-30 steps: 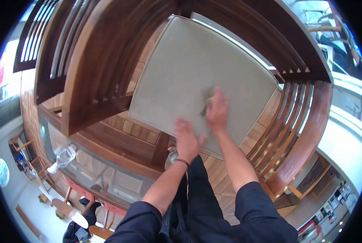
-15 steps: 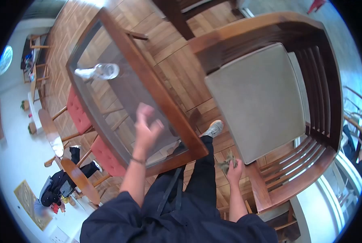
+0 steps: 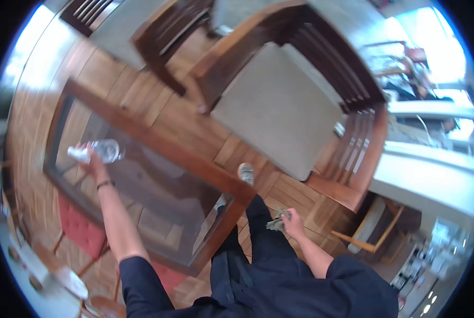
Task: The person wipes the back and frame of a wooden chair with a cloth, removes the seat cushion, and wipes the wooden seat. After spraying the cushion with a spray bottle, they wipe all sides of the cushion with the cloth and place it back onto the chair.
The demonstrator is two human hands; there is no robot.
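Note:
A clear bottle with a white top [image 3: 108, 151] is at the far left end of the glass-topped wooden table [image 3: 157, 159]. My left hand [image 3: 92, 163] reaches across the glass, its fingers closed round the bottle just below the white top. Low on my right side, my right hand [image 3: 294, 222] grips a crumpled grey-green cloth [image 3: 277, 220] beside my leg, away from the table.
A wooden armchair with a grey seat pad [image 3: 279, 106] stands right of the table. Red padded chairs [image 3: 80, 225] sit along its left side. Another dark wooden chair [image 3: 168, 37] is farther ahead. My shoe [image 3: 245, 173] rests on the wood-look floor between table and armchair.
My left hand has moved forward from above the glass to the bottle and closed on it. My right hand still holds the cloth. The view has turned.

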